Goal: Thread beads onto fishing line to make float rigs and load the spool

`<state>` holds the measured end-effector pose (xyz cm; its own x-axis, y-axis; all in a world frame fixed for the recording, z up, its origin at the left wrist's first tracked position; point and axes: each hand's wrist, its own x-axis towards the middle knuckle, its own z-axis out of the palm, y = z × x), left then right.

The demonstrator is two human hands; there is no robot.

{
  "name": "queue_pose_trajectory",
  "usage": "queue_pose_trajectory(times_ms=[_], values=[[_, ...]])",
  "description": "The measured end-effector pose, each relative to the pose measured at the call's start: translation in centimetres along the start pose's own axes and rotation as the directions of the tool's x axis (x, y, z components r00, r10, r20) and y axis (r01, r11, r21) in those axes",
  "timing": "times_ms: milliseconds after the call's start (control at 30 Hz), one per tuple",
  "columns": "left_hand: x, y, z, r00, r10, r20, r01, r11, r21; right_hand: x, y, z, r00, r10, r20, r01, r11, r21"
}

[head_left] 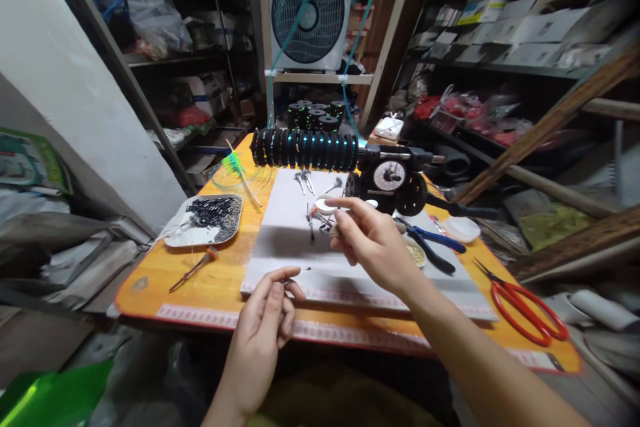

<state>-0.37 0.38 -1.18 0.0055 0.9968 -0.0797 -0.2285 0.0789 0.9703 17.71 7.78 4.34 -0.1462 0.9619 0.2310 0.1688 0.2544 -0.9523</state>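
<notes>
My left hand point(267, 320) is at the front edge of the white board point(280, 233), its thumb and fingers pinched on a small dark piece. Above the board, my right hand point(367, 237) has its thumb and index finger pressed close together; whatever is between them is too small to make out. Just beyond its fingertips sits a small white round dish point(326, 205), with small dark parts point(311, 230) lying around it. Behind the board, a long black ribbed spool point(305, 150) is mounted on a black winding device with a round dial point(390, 175).
A white tray of dark parts point(173, 235) and a brush point(193, 269) are on the left. Blue-handled pliers point(435, 237), a dish of yellowish bits point(416, 254) and red scissors point(527, 310) lie on the right. A fan point(309, 10) stands behind, between shelves.
</notes>
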Motion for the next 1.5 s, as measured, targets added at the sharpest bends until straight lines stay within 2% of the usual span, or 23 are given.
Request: queue_pose_trajectory(times_ms=[167, 333, 400, 500, 567, 633, 733, 800, 867, 933, 1033, 1100, 1167, 1267, 1367, 1433, 1500], values=[[0.2, -0.3, -0.9, 0.993, 0.115, -0.005, -0.108, 0.952, 0.287, 2.6, 0.0, 1.6, 0.996, -0.018, 0.083, 0.023, 0.998, -0.052], [0.4, -0.2, -1.1, 0.974, 0.223, 0.036, -0.215, 0.865, 0.453, 5.0, 0.0, 2.4, 0.997, 0.0, 0.073, 0.007, 0.995, -0.095], [0.8, -0.6, -1.3, 0.944, 0.325, 0.048, -0.29, 0.755, 0.588, 5.2, 0.0, 2.3, 0.997, 0.011, 0.082, -0.002, 0.994, -0.106], [1.4, -1.5, -1.9, 0.868, 0.487, 0.101, -0.376, 0.509, 0.774, 4.3, -0.4, 1.9, 0.995, 0.022, 0.098, -0.013, 0.995, -0.095], [1.8, -1.8, -2.1, 0.85, 0.513, 0.122, -0.387, 0.45, 0.805, 3.2, -0.8, 1.4, 0.993, 0.029, 0.117, -0.022, 0.998, -0.061], [2.0, -1.7, -2.0, 0.837, 0.537, 0.101, -0.4, 0.476, 0.783, 1.9, -1.5, 0.8, 0.987, 0.043, 0.152, -0.042, 0.999, -0.008], [2.0, -0.2, -1.0, 0.799, 0.599, 0.049, -0.469, 0.571, 0.674, 0.3, -2.8, -0.1, 0.97, 0.079, 0.23, -0.104, 0.99, 0.098], [2.1, 1.2, -0.1, 0.813, 0.579, 0.067, -0.513, 0.657, 0.552, -0.4, -3.6, -0.6, 0.953, 0.099, 0.288, -0.156, 0.971, 0.183], [2.1, 2.4, 0.8, 0.861, 0.487, 0.147, -0.499, 0.755, 0.426, -0.9, -4.1, -0.8, 0.934, 0.116, 0.337, -0.213, 0.94, 0.266], [2.1, 3.2, 1.7, 0.893, 0.351, 0.283, -0.432, 0.845, 0.315, -1.2, -4.3, -0.9, 0.918, 0.139, 0.372, -0.272, 0.902, 0.335], [1.8, 3.3, 2.9, 0.884, 0.185, 0.43, -0.296, 0.932, 0.208, -1.6, -4.2, -0.8, 0.896, 0.175, 0.407, -0.349, 0.844, 0.406], [1.5, 3.0, 3.4, 0.897, 0.124, 0.424, -0.213, 0.962, 0.171, -1.8, -3.8, -0.7, 0.88, 0.192, 0.434, -0.392, 0.81, 0.436], [1.2, 2.7, 3.8, 0.918, 0.1, 0.383, -0.175, 0.971, 0.164, -1.9, -3.4, -0.6, 0.865, 0.204, 0.457, -0.425, 0.783, 0.454], [1.2, 2.2, 3.9, 0.93, 0.139, 0.339, -0.228, 0.945, 0.236, -2.0, -2.8, -0.6, 0.858, 0.217, 0.467, -0.445, 0.768, 0.461], [1.5, 1.3, 3.5, 0.924, 0.271, 0.27, -0.365, 0.838, 0.406, -2.0, -2.1, -0.5, 0.872, 0.211, 0.441, -0.421, 0.783, 0.458], [1.5, 0.6, 3.1, 0.9, 0.369, 0.23, -0.435, 0.745, 0.506, -2.0, -1.6, -0.4, 0.888, 0.196, 0.416, -0.389, 0.802, 0.453], [1.1, 0.0, 2.9, 0.879, 0.428, 0.208, -0.467, 0.691, 0.551, -2.1, -1.1, -0.2, 0.897, 0.189, 0.399, -0.37, 0.815, 0.446]])
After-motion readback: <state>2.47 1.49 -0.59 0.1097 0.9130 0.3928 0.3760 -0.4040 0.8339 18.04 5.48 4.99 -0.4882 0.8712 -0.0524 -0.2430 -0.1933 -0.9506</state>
